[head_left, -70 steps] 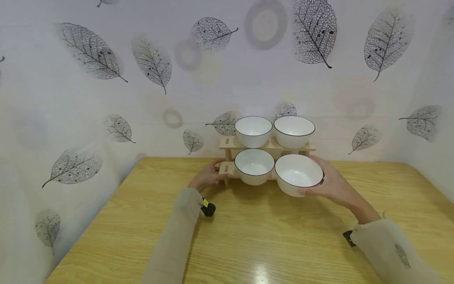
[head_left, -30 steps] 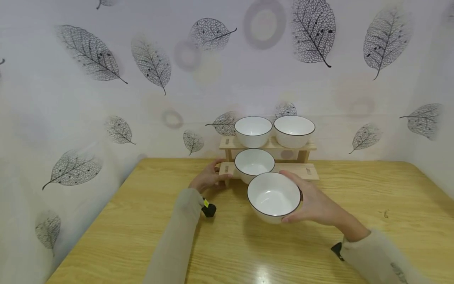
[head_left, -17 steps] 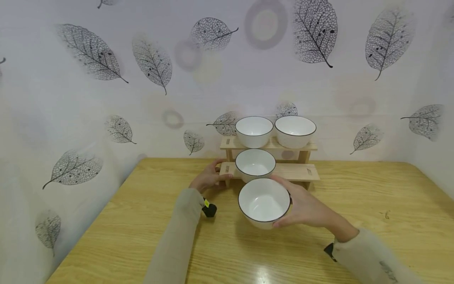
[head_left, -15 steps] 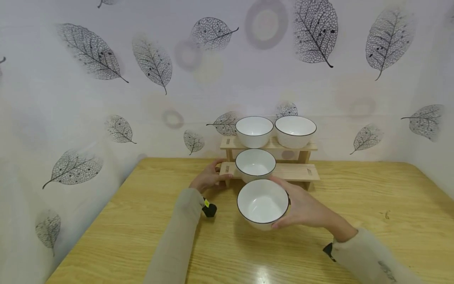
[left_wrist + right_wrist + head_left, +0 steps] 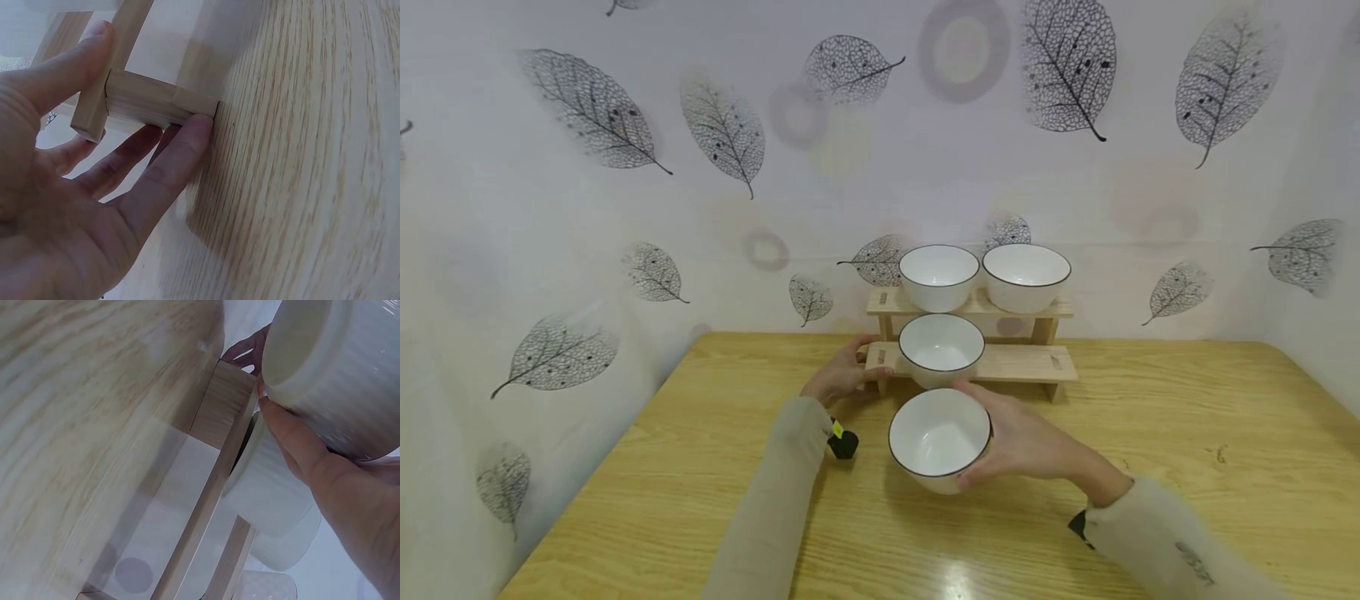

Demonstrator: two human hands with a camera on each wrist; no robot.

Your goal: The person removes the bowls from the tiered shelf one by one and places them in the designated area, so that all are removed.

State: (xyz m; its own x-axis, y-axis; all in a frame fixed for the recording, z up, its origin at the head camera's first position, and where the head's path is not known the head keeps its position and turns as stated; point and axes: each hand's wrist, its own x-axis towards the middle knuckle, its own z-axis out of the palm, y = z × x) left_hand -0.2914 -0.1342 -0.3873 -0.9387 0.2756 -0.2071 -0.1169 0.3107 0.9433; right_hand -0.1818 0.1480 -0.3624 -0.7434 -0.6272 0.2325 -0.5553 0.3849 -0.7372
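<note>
A white bowl with a dark rim (image 5: 939,442) is in my right hand (image 5: 1026,437), thumb at the near side and fingers round the far side. In the right wrist view the held bowl (image 5: 350,381) shows its underside, off the table. My left hand (image 5: 842,372) grips the left end of a two-tier wooden rack (image 5: 1026,363). In the left wrist view its thumb lies on the shelf board and fingertips (image 5: 199,128) press the rack's leg (image 5: 156,100). A like bowl (image 5: 940,350) stands on the lower tier's left; two more, left (image 5: 938,277) and right (image 5: 1026,277), stand on the upper tier.
The rack stands near the back of a wood-grain table (image 5: 662,483), close to a wall covering (image 5: 880,167) printed with leaves. The lower tier's right half shows bare board. Black devices are strapped at both wrists.
My right hand has lifted the bowl from the lower tier's right side and carried it left and towards me, in front of the rack. The left hand has stayed at the rack's end.
</note>
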